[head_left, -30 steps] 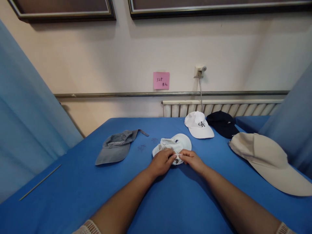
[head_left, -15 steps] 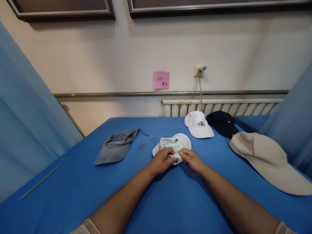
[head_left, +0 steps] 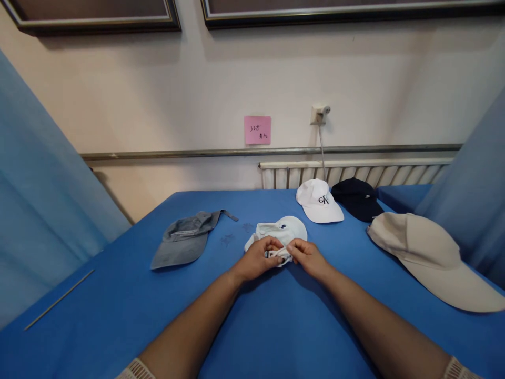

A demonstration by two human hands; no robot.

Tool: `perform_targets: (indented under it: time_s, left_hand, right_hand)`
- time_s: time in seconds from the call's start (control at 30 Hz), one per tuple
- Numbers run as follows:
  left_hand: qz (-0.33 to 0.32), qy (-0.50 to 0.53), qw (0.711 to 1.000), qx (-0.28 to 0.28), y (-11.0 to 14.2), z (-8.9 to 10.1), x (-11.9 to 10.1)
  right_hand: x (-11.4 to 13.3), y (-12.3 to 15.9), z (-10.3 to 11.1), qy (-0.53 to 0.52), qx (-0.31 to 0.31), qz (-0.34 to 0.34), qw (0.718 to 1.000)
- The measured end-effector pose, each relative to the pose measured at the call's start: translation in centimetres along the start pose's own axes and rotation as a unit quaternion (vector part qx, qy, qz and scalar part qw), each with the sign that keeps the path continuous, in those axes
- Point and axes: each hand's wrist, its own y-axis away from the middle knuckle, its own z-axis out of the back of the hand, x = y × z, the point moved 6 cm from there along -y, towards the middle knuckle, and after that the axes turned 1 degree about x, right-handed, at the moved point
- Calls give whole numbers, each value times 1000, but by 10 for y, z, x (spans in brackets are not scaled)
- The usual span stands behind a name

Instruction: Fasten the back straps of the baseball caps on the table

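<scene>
A pale, nearly white baseball cap (head_left: 295, 229) with a small dark emblem lies in the middle of the blue cloth, its brim facing away from me. At its near side, my left hand (head_left: 258, 259) holds the back strap edge, thumb below and curled fingers above. Pinched between thumb and forefinger of my right hand (head_left: 308, 258) is the other side of that strap. The fingertips of both hands are close together. Fine details of the strap's fastening are too small to make out.
On the blue-covered table (head_left: 252, 326) lie a grey cap (head_left: 183, 239) and a thin stick (head_left: 59, 300) at left. To the right are a white cap (head_left: 319, 202) with black letters, a black cap (head_left: 355, 197) and a large beige cap (head_left: 426, 252). A radiator (head_left: 292, 176) stands behind.
My left thumb and fingers have parted slightly at the strap, while my right hand keeps its pinch. The whole view has shifted a little, so things appear slightly further left.
</scene>
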Motion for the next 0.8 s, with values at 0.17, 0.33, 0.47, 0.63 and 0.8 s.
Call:
perform_targets:
  time_s: [0.17, 0.33, 0.47, 0.63, 0.8]
  left_hand:
    - [-122, -233, 964, -34, 8, 1, -22]
    - [-196, -311, 929, -44, 13, 2, -31]
    - [-221, -319, 921, -25, 12, 1, -27]
    - [-242, -323, 914, -44, 13, -1, -24]
    - [-221, -315, 922, -40, 13, -1, -24]
  right_hand:
    - [6, 1, 2, -82, -49, 22, 995]
    - [10, 3, 0, -124, -78, 47, 988]
    - [1, 3, -5, -140, -54, 3, 989]
    - [-4, 3, -7, -117, -23, -18, 993]
    - [-6, 3, -4, -74, -32, -27, 996]
